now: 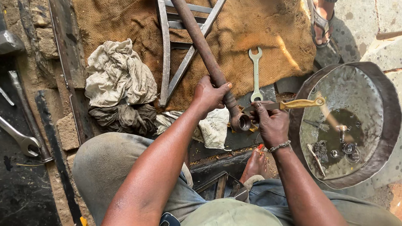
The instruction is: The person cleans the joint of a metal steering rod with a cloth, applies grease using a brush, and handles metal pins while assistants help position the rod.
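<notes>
The left hand (210,96) grips a rusty pipe (200,43) near its open end; it looks heavy, stiff, rough; the right hand (271,124) pinches a yellow-handled brush (289,104) at that end

An outdoor repair workshop on stone ground; spanners (256,74), greasy rags (119,75), burlap mat (271,24), metal basin (387,101) of parts.

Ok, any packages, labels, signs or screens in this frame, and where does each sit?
No packages, labels or signs.
Dark phone-like device with a pale rounded rim: bottom centre at the person's lap, beside the left forearm; only its end shows, so whether that is a screen or its back cannot be told.
</notes>
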